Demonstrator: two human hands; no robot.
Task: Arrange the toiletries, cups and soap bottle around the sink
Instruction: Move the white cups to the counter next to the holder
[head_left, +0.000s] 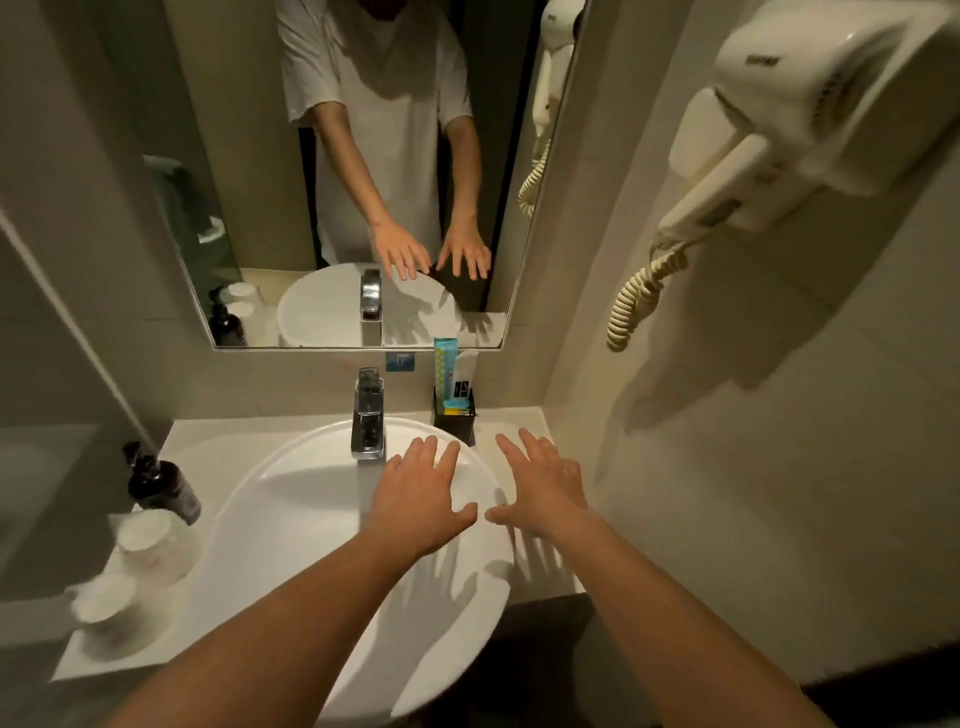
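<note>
The soap bottle (163, 488), dark with a pump, stands upright at the counter's (218, 447) left edge, beside the sink (311, 525). Just in front of it two clear cups (148, 540) (106, 603) stand one behind the other toward the front left corner, on a white mat (88, 662); they are blurred. At the back right corner a black holder (454, 423) keeps the toiletries (447, 371) upright, their packets leaning on the wall under the mirror (260, 156). The tap (369, 415) rises at the sink's back edge, left of the holder.

The left hand (421, 499) hovers palm down over the sink's right part, fingers spread, grasping nothing. The right hand (540, 488) hangs beside it over the sink's right rim and the counter, also spread and empty; the thumbs nearly meet. A hair dryer (810, 114) is mounted on the right wall.
</note>
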